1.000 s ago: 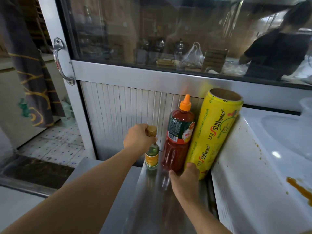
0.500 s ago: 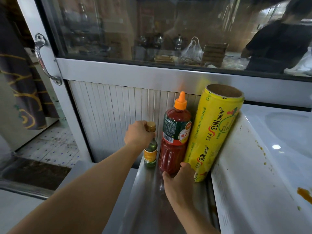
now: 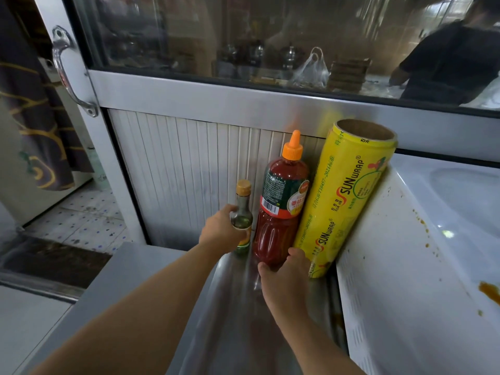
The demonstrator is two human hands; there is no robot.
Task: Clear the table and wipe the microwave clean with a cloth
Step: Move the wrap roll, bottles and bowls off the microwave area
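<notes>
So this looks like the clearing half of the job, tidying bottles along the back of the shiny steel table (image 3: 238, 315). The left hand (image 3: 220, 230) is wrapped round the shoulder of a small green glass bottle with a tan cap (image 3: 242, 212), which stands upright just left of the tall red sauce bottle with the orange nozzle cap (image 3: 282, 209). The right hand (image 3: 284, 277) sits at the foot of that sauce bottle, fingertips against its base and right beside the bottom of the yellow roll of cling wrap (image 3: 343, 196). The roll leans against the white microwave (image 3: 405, 266) on the right.

I'd guess the next move is either to let go once everything stands steady or to lift the bottles off. The wiping hasn't started: orange-brown splatters still sit on the microwave's top and edge.

Hard to tell: no cloth anywhere in view, most of the microwave is cut off at the right, and the right hand's fingers are mostly hidden behind its own back, so whether it's gripping or just pressing I can't say.
</notes>
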